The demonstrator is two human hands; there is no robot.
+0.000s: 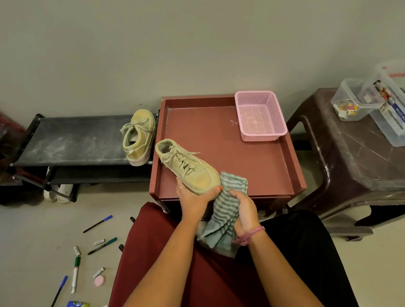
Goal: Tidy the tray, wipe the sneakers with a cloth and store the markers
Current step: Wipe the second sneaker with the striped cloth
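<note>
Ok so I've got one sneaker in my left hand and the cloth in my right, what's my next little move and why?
Probably drag the striped cloth across the toe of the held sneaker: your left hand grips it from below, and your right hand holds the cloth right against the toe.

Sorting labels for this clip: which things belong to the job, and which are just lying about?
Job: held sneaker, second sneaker, cloth, tray, markers, left hand, right hand.

Lying about: pink basket, clear boxes, stool, rack.
</note>
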